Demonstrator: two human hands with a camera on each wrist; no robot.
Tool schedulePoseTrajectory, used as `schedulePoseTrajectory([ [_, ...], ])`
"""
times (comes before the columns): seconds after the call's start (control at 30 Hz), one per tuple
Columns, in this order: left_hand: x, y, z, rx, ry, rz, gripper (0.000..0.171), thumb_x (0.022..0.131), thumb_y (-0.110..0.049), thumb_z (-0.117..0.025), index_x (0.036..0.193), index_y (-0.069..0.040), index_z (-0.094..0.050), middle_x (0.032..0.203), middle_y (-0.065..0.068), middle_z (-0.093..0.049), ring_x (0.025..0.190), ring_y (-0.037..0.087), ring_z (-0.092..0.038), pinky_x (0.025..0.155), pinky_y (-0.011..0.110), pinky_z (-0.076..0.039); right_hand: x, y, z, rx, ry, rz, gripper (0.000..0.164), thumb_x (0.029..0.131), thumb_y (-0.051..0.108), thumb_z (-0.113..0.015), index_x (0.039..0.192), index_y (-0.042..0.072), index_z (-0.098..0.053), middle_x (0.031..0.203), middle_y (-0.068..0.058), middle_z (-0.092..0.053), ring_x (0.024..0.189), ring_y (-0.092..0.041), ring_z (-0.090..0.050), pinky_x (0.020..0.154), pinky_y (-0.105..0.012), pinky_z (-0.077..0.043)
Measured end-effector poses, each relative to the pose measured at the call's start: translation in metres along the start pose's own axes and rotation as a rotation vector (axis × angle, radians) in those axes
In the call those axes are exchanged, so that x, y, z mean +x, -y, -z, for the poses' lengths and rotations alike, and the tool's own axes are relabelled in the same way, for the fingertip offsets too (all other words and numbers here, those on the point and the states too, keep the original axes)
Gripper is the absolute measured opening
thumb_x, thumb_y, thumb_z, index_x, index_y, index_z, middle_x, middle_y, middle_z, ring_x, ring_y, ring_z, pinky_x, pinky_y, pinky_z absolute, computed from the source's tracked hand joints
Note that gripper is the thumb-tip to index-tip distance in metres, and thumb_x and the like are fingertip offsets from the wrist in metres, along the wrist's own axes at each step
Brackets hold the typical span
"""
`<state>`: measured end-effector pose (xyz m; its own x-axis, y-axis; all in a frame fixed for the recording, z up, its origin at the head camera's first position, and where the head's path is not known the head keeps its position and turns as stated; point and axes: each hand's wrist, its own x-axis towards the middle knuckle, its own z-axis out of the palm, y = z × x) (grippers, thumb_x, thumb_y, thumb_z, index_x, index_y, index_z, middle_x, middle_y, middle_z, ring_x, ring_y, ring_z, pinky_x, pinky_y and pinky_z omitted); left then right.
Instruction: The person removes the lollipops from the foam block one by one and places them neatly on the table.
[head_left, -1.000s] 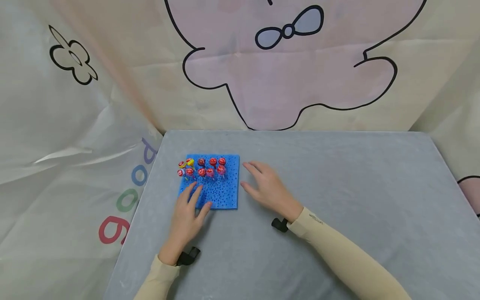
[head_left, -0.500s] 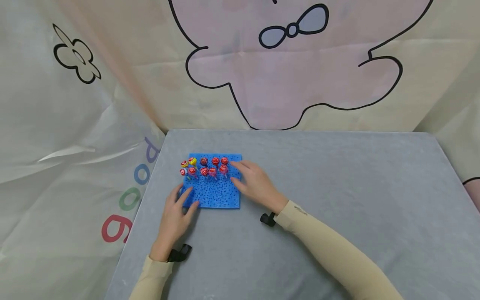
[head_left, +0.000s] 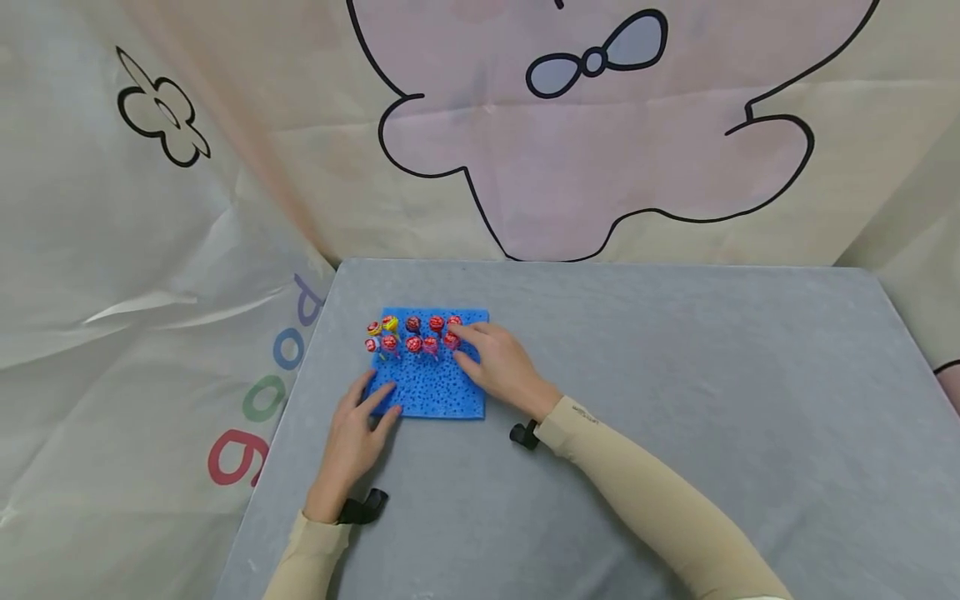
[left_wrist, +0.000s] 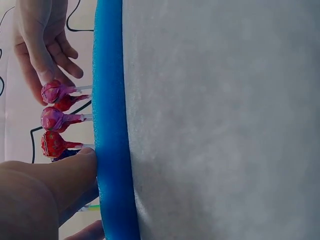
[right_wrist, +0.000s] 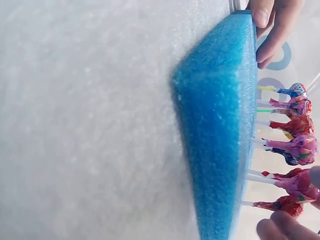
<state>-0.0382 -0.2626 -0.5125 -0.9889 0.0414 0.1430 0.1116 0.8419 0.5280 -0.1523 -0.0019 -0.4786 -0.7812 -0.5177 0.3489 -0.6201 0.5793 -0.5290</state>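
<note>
A blue foam block (head_left: 438, 387) lies on the table with several wrapped lollipops (head_left: 414, 343) standing in it by their sticks, in two rows near its far side. My left hand (head_left: 351, 437) rests at the block's near left corner, fingers spread and thumb at the front edge. My right hand (head_left: 502, 367) reaches in from the right, its thumb and forefinger either side of the pink-red lollipop (right_wrist: 298, 185) at the row's right end. In the left wrist view a fingertip overlaps that lollipop's head (left_wrist: 51, 92). A red lollipop (right_wrist: 280, 205) stands right beside it.
A grey cloth-covered table (head_left: 675, 400) extends to the right of the block. Printed fabric walls (head_left: 420, 217) stand behind the table and at its left. Each wrist carries a small black camera (head_left: 363, 507).
My right hand has moved left from beside the block to the rightmost lollipops. My left hand has drawn back slightly left onto the block's near corner. The lollipops still stand in place.
</note>
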Motion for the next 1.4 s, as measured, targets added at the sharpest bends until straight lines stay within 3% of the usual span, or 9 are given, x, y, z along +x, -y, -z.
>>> schedulePoseTrajectory([
  [0.37, 0.004, -0.003, -0.002, 0.002, 0.013, -0.012, 0.047, 0.099, -0.024, -0.074, 0.142, -0.008, -0.065, 0.163, 0.021, -0.04, 0.149, 0.044, -0.04, 0.117, 0.065, -0.035, 0.005, 0.0, -0.003, 0.076, -0.062, -0.013, 0.038, 0.096, 0.015, -0.076, 0.133, 0.004, -0.071, 0.124, -0.013, -0.076, 0.111, -0.026, -0.074, 0.093, -0.04, -0.061],
  [1.1, 0.005, -0.002, -0.004, 0.006, 0.011, 0.0, 0.047, 0.099, -0.025, -0.074, 0.142, -0.008, -0.065, 0.163, 0.02, -0.041, 0.149, 0.043, -0.04, 0.118, 0.064, -0.035, 0.004, 0.006, -0.004, 0.088, -0.133, 0.002, 0.033, 0.095, 0.012, -0.077, 0.127, 0.005, -0.074, 0.118, -0.011, -0.077, 0.105, -0.023, -0.075, 0.087, -0.037, -0.062],
  [1.3, 0.003, 0.0, -0.005, -0.004, 0.014, 0.016, 0.047, 0.099, -0.024, -0.074, 0.142, -0.008, -0.065, 0.164, 0.02, -0.039, 0.15, 0.044, -0.039, 0.118, 0.065, -0.034, 0.006, 0.012, 0.003, 0.113, -0.16, 0.002, 0.034, 0.097, 0.013, -0.074, 0.13, 0.005, -0.072, 0.123, -0.012, -0.076, 0.106, -0.023, -0.074, 0.084, -0.036, -0.061],
  [1.4, 0.001, 0.001, -0.006, -0.005, 0.012, 0.022, 0.047, 0.099, -0.024, -0.074, 0.142, -0.008, -0.064, 0.164, 0.02, -0.039, 0.15, 0.044, -0.038, 0.117, 0.066, -0.034, 0.006, 0.014, 0.006, 0.128, -0.163, 0.0, 0.034, 0.097, 0.014, -0.074, 0.13, 0.005, -0.072, 0.123, -0.011, -0.076, 0.1, -0.022, -0.074, 0.075, -0.032, -0.059],
])
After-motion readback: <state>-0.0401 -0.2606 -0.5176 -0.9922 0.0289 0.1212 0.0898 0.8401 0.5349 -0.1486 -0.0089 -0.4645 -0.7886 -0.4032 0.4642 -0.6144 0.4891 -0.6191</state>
